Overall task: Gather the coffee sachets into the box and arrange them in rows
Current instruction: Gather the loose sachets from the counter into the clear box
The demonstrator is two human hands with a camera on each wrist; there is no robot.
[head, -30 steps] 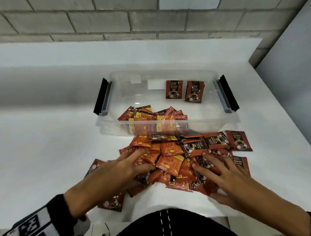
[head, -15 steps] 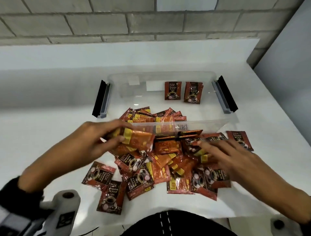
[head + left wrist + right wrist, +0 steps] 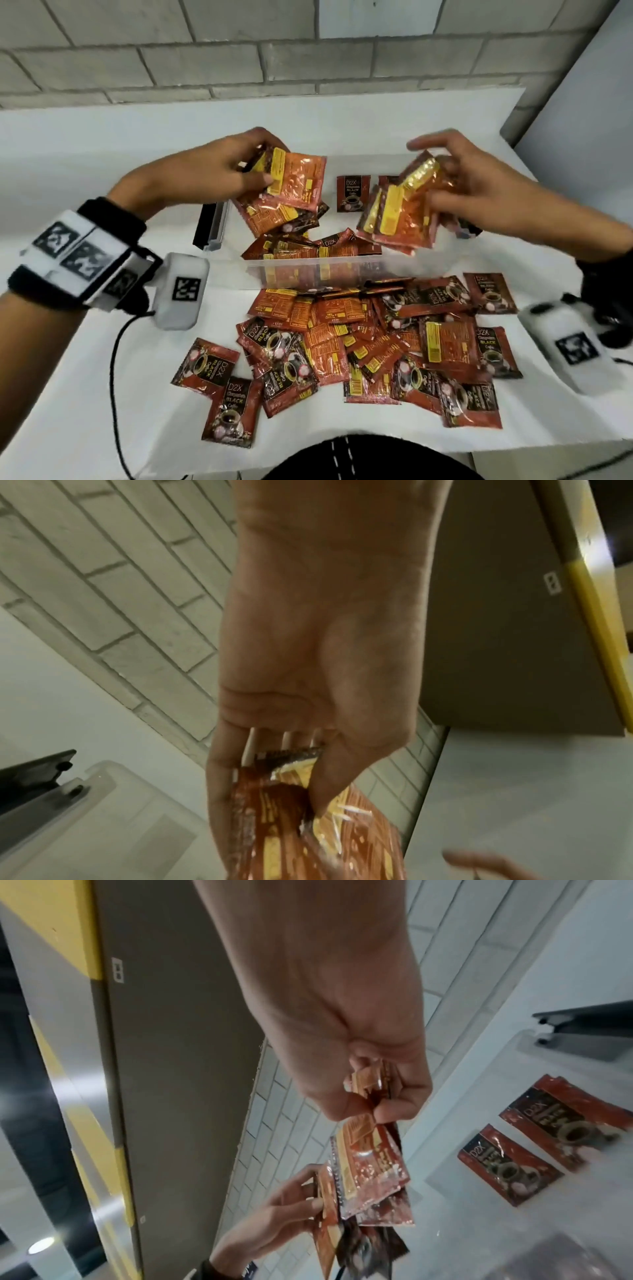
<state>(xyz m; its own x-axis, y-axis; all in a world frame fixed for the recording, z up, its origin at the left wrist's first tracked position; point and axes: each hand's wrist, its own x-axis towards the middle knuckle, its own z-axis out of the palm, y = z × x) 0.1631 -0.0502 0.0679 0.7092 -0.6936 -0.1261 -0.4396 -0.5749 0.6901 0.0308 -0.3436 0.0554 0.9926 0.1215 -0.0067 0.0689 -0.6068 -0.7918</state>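
Both hands hang over the clear plastic box, each with a bunch of red-orange coffee sachets. My left hand grips its bunch of sachets above the box's left half; the left wrist view shows thumb and fingers pinching them. My right hand grips another bunch above the right half, seen pinched in the right wrist view. Two sachets lie flat at the box's back. A loose heap fills its near side. Several more sachets lie scattered on the white table before the box.
The box has black-and-grey latch handles at each end. The white table ends at a grey brick wall behind. White wrist camera units hang below each forearm, a black cable trailing from the left one.
Both hands scooped sachets from the table pile and rose with them over the box. The pile on the table is spread out and thinner at its middle.
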